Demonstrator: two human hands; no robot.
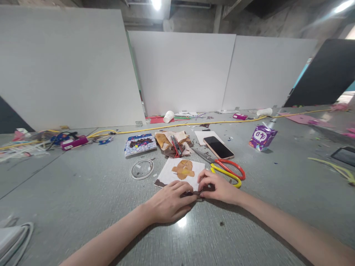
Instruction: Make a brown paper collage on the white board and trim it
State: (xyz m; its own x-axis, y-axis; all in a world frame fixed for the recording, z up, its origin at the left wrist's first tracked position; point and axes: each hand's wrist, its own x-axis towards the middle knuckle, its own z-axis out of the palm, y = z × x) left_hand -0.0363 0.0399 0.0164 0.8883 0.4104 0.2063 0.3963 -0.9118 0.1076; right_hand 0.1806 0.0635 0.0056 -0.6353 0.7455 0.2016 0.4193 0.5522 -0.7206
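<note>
My left hand (169, 202) and my right hand (217, 186) meet at the near edge of a white card (169, 173) that carries an orange-brown leaf collage (183, 169). Both hands have their fingers curled and pinched on a small dark brown scrap (194, 193) lying between them on the grey table (83, 184). Red and yellow scissors (226, 170) lie just right of the card, beside my right hand.
A smartphone (219, 147) rests behind the scissors. A heap of dry leaves with a red tool (174, 143), a patterned box (140, 144), a tape ring (142, 169), a purple carton (262, 137), a paper cup (168, 116) and a yellow cable (194, 124) lie farther back. White panels stand behind.
</note>
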